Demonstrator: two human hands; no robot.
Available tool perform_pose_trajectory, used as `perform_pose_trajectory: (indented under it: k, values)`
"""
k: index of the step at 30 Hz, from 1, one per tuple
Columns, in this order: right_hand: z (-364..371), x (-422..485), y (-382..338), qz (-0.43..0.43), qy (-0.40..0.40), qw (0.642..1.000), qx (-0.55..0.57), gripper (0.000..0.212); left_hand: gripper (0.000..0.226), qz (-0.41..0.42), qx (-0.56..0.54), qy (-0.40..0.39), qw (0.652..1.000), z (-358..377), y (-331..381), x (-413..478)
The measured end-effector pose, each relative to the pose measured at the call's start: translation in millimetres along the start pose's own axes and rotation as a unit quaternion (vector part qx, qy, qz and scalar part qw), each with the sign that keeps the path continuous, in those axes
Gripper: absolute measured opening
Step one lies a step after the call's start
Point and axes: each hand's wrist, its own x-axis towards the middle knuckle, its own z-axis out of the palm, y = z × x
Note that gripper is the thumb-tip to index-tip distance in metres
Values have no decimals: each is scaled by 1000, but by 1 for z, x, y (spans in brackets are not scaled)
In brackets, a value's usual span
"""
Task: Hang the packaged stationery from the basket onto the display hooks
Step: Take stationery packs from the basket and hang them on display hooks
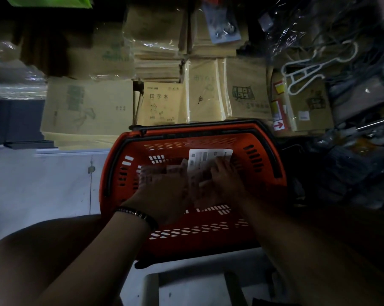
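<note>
While both of your hands are down inside the orange basket (265,173), the packaged stationery (208,159) lies loose on its floor, a white-backed packet uppermost toward the far wall. Your left hand (164,195), with a dark bracelet (136,214) at the wrist, lies over the blurred packets on the left. Your right hand (225,176) rests on the white-backed packet, knuckles up. Blur hides whether either hand grips anything. Beyond the basket stand stacks of brown exercise books (162,102).

We see a dim, underexposed view: dark corners, wide-angle bending at edges, glare on plastic wrap (14,85), blurred hands (193,186).
</note>
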Motion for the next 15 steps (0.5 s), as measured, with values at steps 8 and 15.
perform_pose_trajectory:
  k: [8,15]
  values:
    - [15,-19,-6,16,55,998,-30,59,54,-5,5,-12,1000,0,-5,4]
    - [4,-5,6,9,-114,988,99,52,38,25,-11,5,1000,-1,-12,4]
